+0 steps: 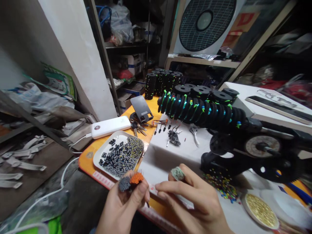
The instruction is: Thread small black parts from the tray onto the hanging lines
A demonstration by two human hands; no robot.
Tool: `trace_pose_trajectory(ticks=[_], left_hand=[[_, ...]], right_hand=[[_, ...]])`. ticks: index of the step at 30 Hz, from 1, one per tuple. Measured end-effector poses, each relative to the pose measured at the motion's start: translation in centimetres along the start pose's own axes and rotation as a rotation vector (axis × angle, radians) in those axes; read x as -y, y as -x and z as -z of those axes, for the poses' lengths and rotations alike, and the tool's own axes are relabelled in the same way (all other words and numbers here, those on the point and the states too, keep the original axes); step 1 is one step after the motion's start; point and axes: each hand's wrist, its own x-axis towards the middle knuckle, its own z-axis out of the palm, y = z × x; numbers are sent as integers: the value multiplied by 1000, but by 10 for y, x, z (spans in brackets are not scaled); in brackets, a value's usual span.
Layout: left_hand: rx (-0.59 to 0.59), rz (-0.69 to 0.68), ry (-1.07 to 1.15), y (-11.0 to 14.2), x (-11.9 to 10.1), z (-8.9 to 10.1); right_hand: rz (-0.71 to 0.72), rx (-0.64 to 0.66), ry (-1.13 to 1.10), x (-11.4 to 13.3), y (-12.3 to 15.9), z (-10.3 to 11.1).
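Orange bundle [136, 178] of densely packed small ends sits in the left hand [128, 203], right beside a grey bundle [124, 184]; both are above the near edge of the yellow worktop [85, 153]. The left grip is closed around the two, its thumb lying along the orange one. The right hand [195, 196] is just to the right, its thumb and index fingertips close together and pointing at the left hand; I cannot tell whether they pinch anything. A grey-green lump [177, 174] shows at its other fingers, held or worn, which is unclear.

Beyond the left hand lies a white tray [99, 153] of small black and grey pieces [124, 156]. Behind it are a white power bank [110, 126], keys [139, 128] and a tilted phone stand [141, 109]. On the right, a black machine [243, 143] carries a row of black discs [202, 110] wound with green, with multicoloured beads [223, 186] below and a round dish [244, 203] of gold-coloured pieces [260, 209] nearby.
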Motion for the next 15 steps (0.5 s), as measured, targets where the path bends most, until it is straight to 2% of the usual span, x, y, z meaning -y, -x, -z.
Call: trace_pose_trajectory(ticks=[3, 6, 8, 12, 14, 15], left_hand=[[-64, 32, 9, 2, 3, -8], [-99, 21, -9, 4, 4, -13], [-104, -103, -121, 2, 1, -11], [-279, -425, -434, -10, -9, 7], [-299, -478, -565, -19, -12, 16], [-240, -477, -645, -24, -14, 19]], right_hand=[[44, -62, -15, 0, -1, -1], [40, -48, 26, 1, 0, -2], [17, -40, 76, 2, 1, -2], [8, -90, 127, 1, -1, 1], [18, -126, 126, 0, -3, 4], [8, -133, 111, 0, -4, 6]])
